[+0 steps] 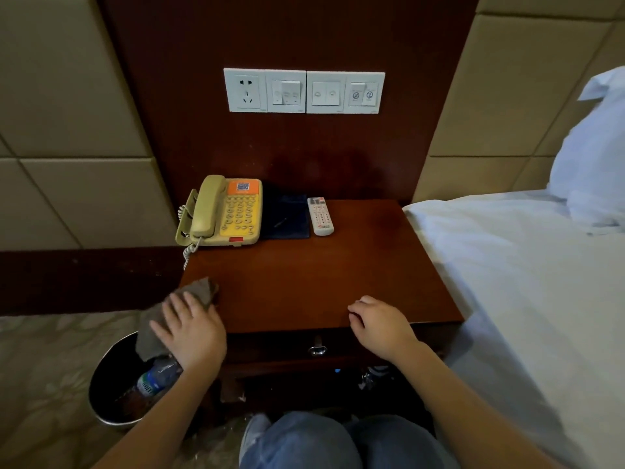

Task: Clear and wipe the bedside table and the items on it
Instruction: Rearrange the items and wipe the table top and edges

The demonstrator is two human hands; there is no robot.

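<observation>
The dark wooden bedside table (304, 275) carries a beige and yellow telephone (226, 211) at its back left, a dark blue pad (285, 216) with a pen beside it, and a white remote control (320, 216). My left hand (192, 328) presses flat on a grey-brown cloth (189, 306) at the table's front left corner; part of the cloth hangs over the edge. My right hand (378, 321) rests on the front edge with its fingers loosely curled and holds nothing.
A dark waste bin (111, 390) with a plastic bottle (157, 379) inside stands left of the table. A bed with white sheets (524, 282) lies close on the right. A drawer handle (317, 350) sits below the tabletop. Wall switches (304, 91) are above.
</observation>
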